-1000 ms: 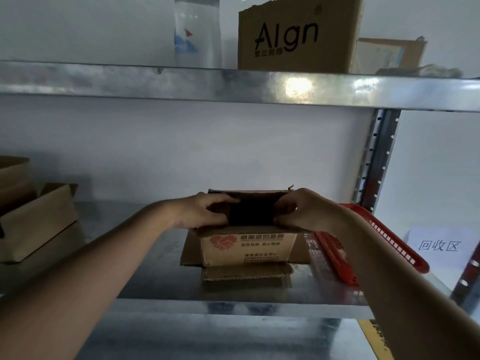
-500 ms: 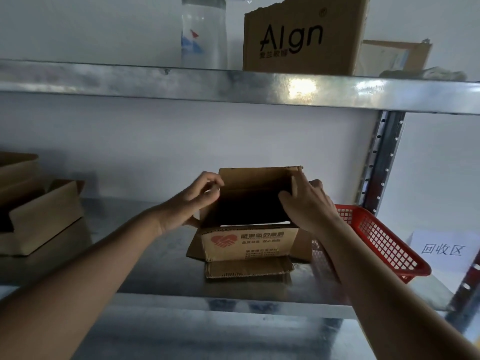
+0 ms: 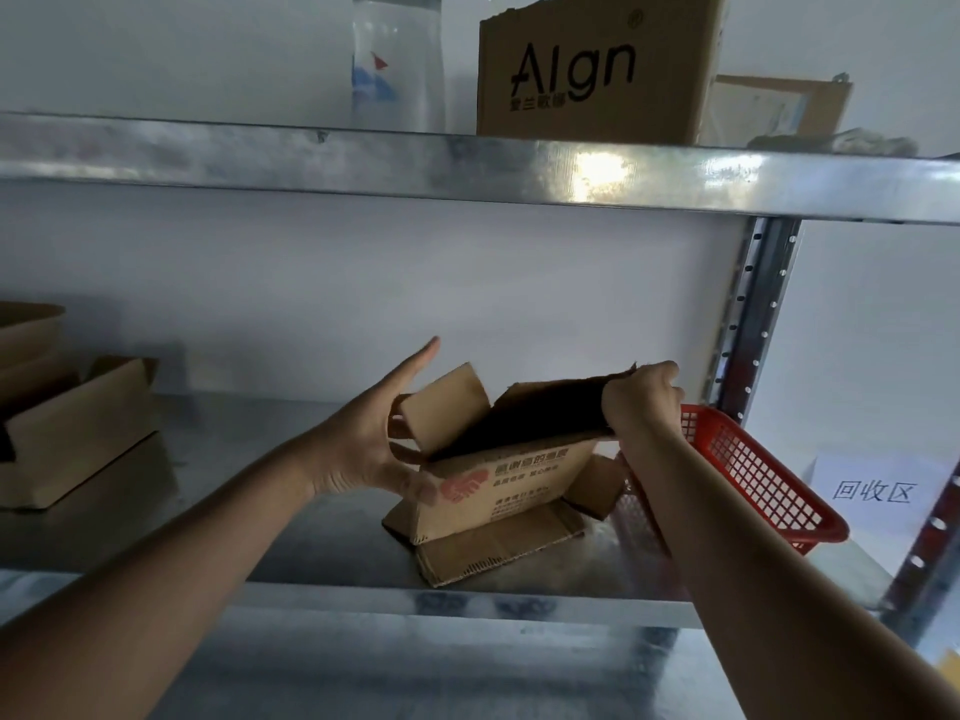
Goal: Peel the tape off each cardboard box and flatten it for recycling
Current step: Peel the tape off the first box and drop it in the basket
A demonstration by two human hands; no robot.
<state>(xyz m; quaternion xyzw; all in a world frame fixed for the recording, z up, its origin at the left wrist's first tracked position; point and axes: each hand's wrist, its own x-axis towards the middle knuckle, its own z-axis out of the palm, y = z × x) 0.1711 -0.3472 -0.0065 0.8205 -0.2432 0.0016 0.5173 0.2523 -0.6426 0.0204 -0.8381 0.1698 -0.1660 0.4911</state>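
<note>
Two bare hands work one small cardboard box on the metal shelf, right of centre, just left of a red mesh basket. The box sits skewed, half collapsed, bottom flaps splayed on the shelf. The right hand is curled round the far top flap, gripping its right edge. The left hand is spread, fingers straight, thumb against the near left corner of the box (a red handshake logo shows beside it). More open cartons lie at the far left. On the upper shelf stand a brown box marked "Algn" and a clear bottle. A paper sign with printed characters sits far right.
</note>
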